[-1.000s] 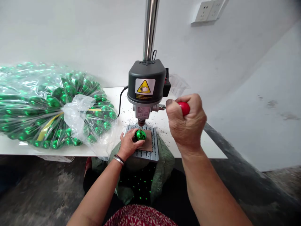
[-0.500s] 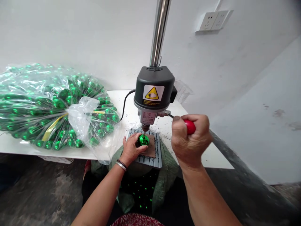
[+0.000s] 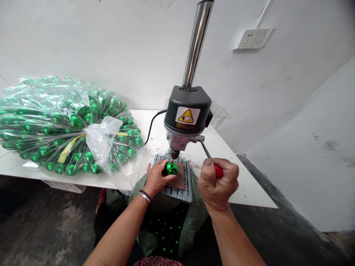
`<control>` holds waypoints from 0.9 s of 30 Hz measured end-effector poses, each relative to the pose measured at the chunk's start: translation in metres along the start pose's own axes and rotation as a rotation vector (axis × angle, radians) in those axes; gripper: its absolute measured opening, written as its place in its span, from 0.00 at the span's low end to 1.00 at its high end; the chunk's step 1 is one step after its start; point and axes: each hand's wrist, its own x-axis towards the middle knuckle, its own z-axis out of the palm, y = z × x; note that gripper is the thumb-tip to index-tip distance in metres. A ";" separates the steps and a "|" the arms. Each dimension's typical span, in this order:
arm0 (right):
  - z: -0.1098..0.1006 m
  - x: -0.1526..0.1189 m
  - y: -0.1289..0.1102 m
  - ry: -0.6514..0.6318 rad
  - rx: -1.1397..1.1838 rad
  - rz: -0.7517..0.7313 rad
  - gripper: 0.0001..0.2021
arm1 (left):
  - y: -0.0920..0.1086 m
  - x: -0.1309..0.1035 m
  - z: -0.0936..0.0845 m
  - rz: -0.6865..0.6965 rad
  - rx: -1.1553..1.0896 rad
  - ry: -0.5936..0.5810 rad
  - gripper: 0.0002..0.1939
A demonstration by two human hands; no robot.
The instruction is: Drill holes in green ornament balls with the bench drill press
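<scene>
Glossy, round green ball [image 3: 172, 169] in left fingers [image 3: 160, 164], red knob [image 3: 218, 171] in right fingers [image 3: 230, 169]

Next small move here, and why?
Probably ease the lever down a little: the right hand grips its red knob, the left hand holds the ball under the drill, and the bit is at the ball's top, though contact is hard to confirm.

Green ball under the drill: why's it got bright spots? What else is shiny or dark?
Head view: light glints off the green ball in the left hand; head view again: glare whitens parts of the plastic bag, bright streaks run along the metal pole, and the floor looks dark.
</scene>
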 end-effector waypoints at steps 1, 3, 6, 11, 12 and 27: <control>0.001 0.007 -0.002 0.009 0.004 0.030 0.07 | 0.001 0.000 0.000 -0.006 -0.008 0.006 0.29; 0.006 0.030 -0.006 0.002 0.008 0.136 0.12 | 0.004 0.000 0.000 -0.011 -0.035 0.019 0.27; 0.016 0.072 -0.011 -0.127 0.052 0.313 0.14 | 0.011 -0.004 -0.003 -0.018 -0.095 0.037 0.21; 0.026 0.104 -0.013 -0.162 0.021 0.421 0.14 | 0.010 -0.029 -0.015 -0.035 -0.104 0.035 0.24; 0.026 0.104 -0.014 -0.170 0.027 0.444 0.14 | 0.007 -0.037 -0.020 0.005 -0.094 -0.013 0.27; 0.023 0.102 -0.020 -0.167 0.064 0.529 0.14 | -0.061 -0.032 -0.106 -0.315 -0.188 0.733 0.11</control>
